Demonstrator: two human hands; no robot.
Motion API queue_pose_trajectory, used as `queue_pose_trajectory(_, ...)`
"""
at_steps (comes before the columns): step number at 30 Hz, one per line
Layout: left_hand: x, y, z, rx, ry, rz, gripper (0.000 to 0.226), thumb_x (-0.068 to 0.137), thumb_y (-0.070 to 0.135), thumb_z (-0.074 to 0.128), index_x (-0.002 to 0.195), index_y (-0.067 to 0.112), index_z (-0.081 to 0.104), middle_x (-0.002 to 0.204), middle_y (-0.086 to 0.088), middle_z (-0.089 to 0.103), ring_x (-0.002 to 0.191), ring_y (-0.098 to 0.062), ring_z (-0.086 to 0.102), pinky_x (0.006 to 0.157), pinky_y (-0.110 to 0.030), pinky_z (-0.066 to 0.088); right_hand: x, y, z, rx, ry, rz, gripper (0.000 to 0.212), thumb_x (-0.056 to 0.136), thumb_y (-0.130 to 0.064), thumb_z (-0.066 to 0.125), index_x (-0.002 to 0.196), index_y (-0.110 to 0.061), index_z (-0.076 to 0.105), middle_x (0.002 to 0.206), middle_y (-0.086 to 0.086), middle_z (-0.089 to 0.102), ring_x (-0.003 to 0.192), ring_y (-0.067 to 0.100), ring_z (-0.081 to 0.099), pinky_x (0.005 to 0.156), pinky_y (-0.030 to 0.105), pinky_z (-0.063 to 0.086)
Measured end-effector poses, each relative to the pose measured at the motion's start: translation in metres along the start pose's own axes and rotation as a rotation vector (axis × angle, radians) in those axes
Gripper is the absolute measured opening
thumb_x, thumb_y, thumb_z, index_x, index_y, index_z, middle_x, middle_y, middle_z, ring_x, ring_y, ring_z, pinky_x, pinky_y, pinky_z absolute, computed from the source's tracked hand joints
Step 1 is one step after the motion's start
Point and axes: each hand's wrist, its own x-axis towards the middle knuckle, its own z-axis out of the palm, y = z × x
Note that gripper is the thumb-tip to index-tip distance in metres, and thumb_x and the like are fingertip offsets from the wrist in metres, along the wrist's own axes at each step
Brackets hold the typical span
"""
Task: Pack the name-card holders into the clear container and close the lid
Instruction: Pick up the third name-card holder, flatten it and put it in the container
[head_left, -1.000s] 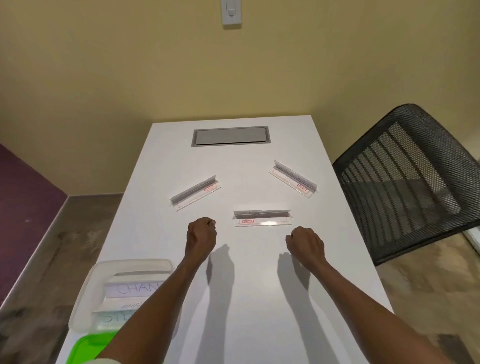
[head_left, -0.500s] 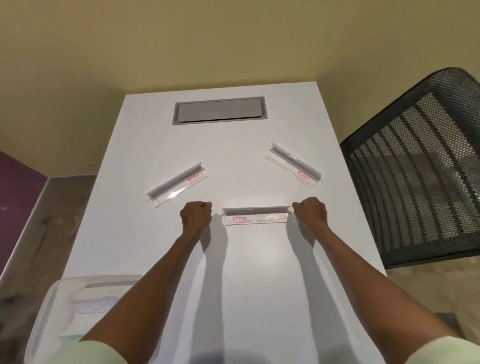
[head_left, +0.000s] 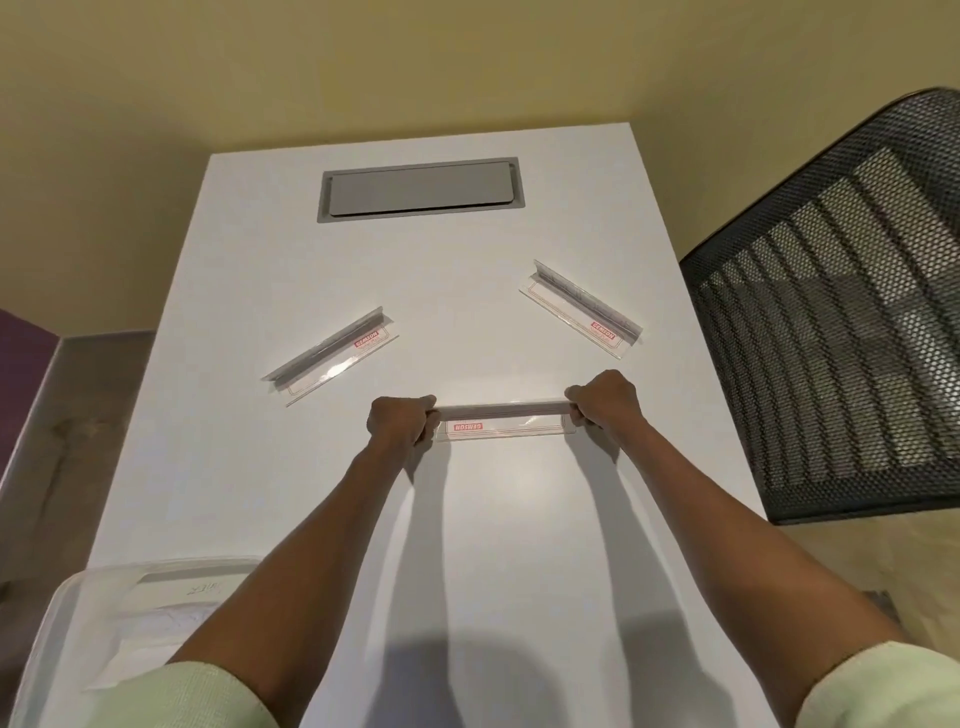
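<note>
Nearest name-card holder (head_left: 503, 422) lies on bench (head_left: 519, 519), long axis left-right. L hand (head_left: 397, 422) & R hand (head_left: 602, 399) curled, ends pinched by fingers (head_left: 427, 414). Clear container (head_left: 78, 623) sits near-left, closer to L hand.

A clear name-card holder (head_left: 503, 422) is being gripped at both ends — by the left hand (head_left: 399, 420) at one end and by the right hand (head_left: 605, 399) at the other — low over the white table (head_left: 498, 519). Two more holders are lying apart beyond it: the left holder (head_left: 332, 353) angled one way, the right holder (head_left: 581, 309) the other. The clear container (head_left: 57, 623) is being shown at the table's near left corner, with papers inside. A grey cable hatch (head_left: 420, 189) is set near the far edge, and a black mesh chair (head_left: 841, 322) is standing at the right.
</note>
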Motion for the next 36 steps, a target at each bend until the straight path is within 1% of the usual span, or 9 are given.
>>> queue_pose_trajectory(9,-0.017,0.003,-0.007,0.032,0.049,0.141,0.015,0.072,0.009,0.076,0.067,-0.004,0.070,0.055,-0.014,0.060,0.045,-0.022,0.051,0.044,-0.022,0.048,-0.005,-0.007,-0.010,-0.094,0.008,-0.016,0.016,0.075,-0.014,0.059,0.060,-0.010,0.056,0.050,0.003,0.062,0.044,0.014,0.053,0.045,0.024,0.037)
queue_pose_trajectory(15,-0.024,-0.006,-0.020,0.083,0.064,0.302,0.018,0.076,0.014,0.077,0.061,0.005,0.072,0.054,-0.006,0.061,0.047,-0.017,0.051,0.050,-0.023,0.051,-0.008,-0.001,-0.014,-0.014,-0.004,-0.113,0.016,0.074,-0.003,0.062,0.080,0.009,0.070,0.082,0.027,0.070,0.066,0.020,0.057,0.061,0.028,0.044)
queue_pose_trajectory(19,-0.024,-0.018,-0.028,0.049,0.077,0.339,0.004,0.076,0.013,0.077,0.073,0.016,0.076,0.063,-0.006,0.068,0.054,-0.014,0.058,0.051,-0.019,0.049,-0.020,0.009,-0.002,0.035,0.025,-0.213,0.009,0.077,-0.003,0.067,0.074,0.005,0.070,0.085,0.019,0.073,0.083,0.031,0.067,0.067,0.028,0.046)
queue_pose_trajectory(21,-0.024,-0.025,-0.029,0.060,0.097,0.356,0.010,0.076,0.014,0.077,0.069,0.021,0.074,0.065,-0.005,0.070,0.054,-0.011,0.060,0.046,-0.013,0.046,-0.025,0.017,0.007,0.065,0.058,-0.250,0.009,0.075,-0.002,0.065,0.068,0.002,0.068,0.076,0.015,0.073,0.071,0.028,0.065,0.061,0.027,0.041)
queue_pose_trajectory(25,-0.019,-0.041,-0.029,0.128,0.135,0.376,0.014,0.073,0.015,0.078,0.064,0.024,0.072,0.067,0.004,0.071,0.065,-0.012,0.066,0.063,-0.020,0.049,-0.034,0.036,0.023,0.078,0.076,-0.286,0.012,0.074,-0.013,0.068,0.064,-0.007,0.067,0.063,0.008,0.068,0.063,0.026,0.061,0.057,0.033,0.045)
queue_pose_trajectory(28,-0.016,-0.052,-0.030,0.188,0.153,0.371,0.004,0.072,0.018,0.079,0.075,0.018,0.077,0.074,0.004,0.072,0.073,-0.013,0.067,0.069,-0.021,0.047,-0.037,0.046,0.031,0.091,0.067,-0.297,0.022,0.072,-0.017,0.067,0.052,-0.015,0.059,0.048,0.001,0.048,0.049,0.018,0.039,0.050,0.031,0.031)
queue_pose_trajectory(31,-0.012,-0.060,-0.031,0.231,0.150,0.374,0.007,0.071,0.019,0.078,0.078,0.017,0.078,0.076,0.002,0.074,0.073,-0.012,0.068,0.063,-0.018,0.047,-0.036,0.050,0.036,0.056,0.087,-0.331,0.020,0.071,-0.017,0.067,0.059,-0.005,0.057,0.051,0.003,0.032,0.054,0.016,0.027,0.050,0.031,0.024)
queue_pose_trajectory(32,-0.011,-0.062,-0.031,0.242,0.152,0.380,0.006,0.071,0.019,0.078,0.077,0.017,0.078,0.074,0.003,0.074,0.072,-0.012,0.068,0.061,-0.017,0.046,-0.036,0.050,0.037,0.051,0.092,-0.338,0.028,0.071,-0.017,0.066,0.061,-0.003,0.044,0.054,0.004,0.030,0.057,0.016,0.026,0.051,0.031,0.023)
queue_pose_trajectory(36,-0.010,-0.066,-0.032,0.309,0.159,0.401,0.006,0.071,0.019,0.077,0.077,0.018,0.078,0.075,0.002,0.075,0.073,-0.012,0.067,0.060,-0.018,0.045,-0.033,0.053,0.043,-0.013,0.101,-0.335,0.025,0.072,-0.018,0.066,0.068,0.001,0.049,0.061,0.018,0.045,0.059,0.022,0.036,0.053,0.034,0.031)
